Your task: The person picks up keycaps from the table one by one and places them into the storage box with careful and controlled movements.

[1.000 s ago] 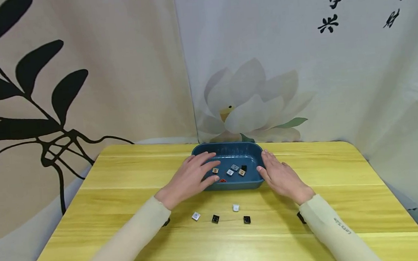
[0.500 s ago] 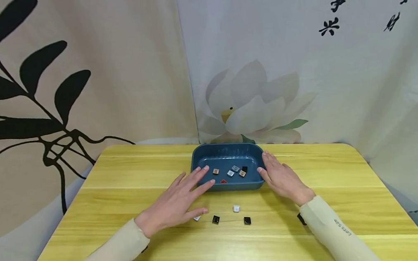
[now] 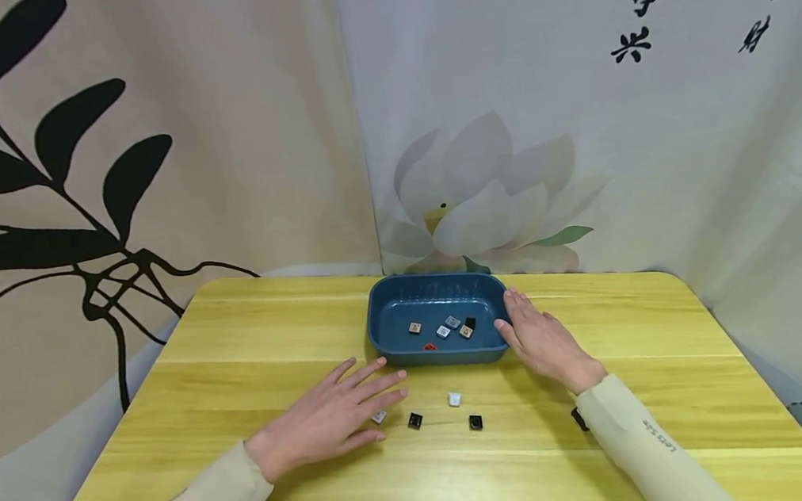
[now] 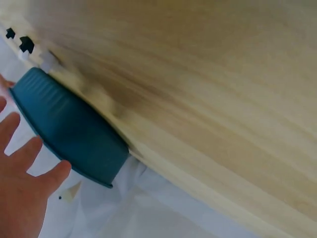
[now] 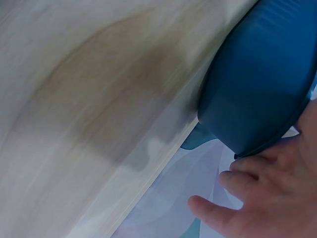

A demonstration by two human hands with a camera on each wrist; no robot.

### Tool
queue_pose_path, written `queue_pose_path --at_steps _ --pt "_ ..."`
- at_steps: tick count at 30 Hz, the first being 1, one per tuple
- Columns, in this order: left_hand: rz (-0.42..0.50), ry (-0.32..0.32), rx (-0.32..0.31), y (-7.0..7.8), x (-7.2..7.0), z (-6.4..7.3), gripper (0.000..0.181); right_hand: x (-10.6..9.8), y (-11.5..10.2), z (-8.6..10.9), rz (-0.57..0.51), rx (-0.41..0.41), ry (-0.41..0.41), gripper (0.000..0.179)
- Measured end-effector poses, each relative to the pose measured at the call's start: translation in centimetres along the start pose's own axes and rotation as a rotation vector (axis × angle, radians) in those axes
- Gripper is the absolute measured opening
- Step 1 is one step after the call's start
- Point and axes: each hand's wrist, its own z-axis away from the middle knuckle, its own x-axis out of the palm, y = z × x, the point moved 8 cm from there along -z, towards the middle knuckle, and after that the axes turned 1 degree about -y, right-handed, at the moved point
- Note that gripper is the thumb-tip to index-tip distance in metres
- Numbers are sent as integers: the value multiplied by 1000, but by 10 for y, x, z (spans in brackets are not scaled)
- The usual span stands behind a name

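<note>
A blue rectangular baking dish (image 3: 381, 348) stands at the far edge of the table, with several small square pieces and a red piece (image 3: 429, 347) inside. My right hand (image 3: 549, 349) rests at its right end, fingers extended along the outside and thumb at the rim. Before the dish, my left hand (image 3: 326, 420) hovers palm down over the table, fingers straight and spread, holding nothing. It partly covers a white square piece (image 3: 379, 417). To its right lie a black piece (image 3: 415, 421), another white piece (image 3: 454, 399) and a second black piece (image 3: 476, 422).
The yellow wood-grain table (image 3: 422, 487) ends just behind the dish, at a printed cloth backdrop (image 3: 276, 134). In the left wrist view the dish's outer wall (image 4: 74, 124) leans close to the table's edge.
My left hand has left the dish's left side and moved back toward me and down to the left, over the loose pieces. My right hand and the dish have stayed in place.
</note>
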Motion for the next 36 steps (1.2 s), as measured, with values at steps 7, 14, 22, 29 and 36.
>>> queue_pose_path --at_steps 7,14,22,29,36 --pt "-45 -72 10 3 15 2 60 2 -1 2 -7 4 -9 70" --pt "-35 -101 25 5 21 2 43 3 0 3 -3 14 -4 69" --pt "-39 -110 25 6 23 2 30 2 -2 3 -1 6 -2 68" --pt "-70 -75 39 7 21 -1 24 0 -3 2 -1 3 5 68" --pt "-80 -33 49 7 20 -2 22 0 -2 2 4 -4 11 68"
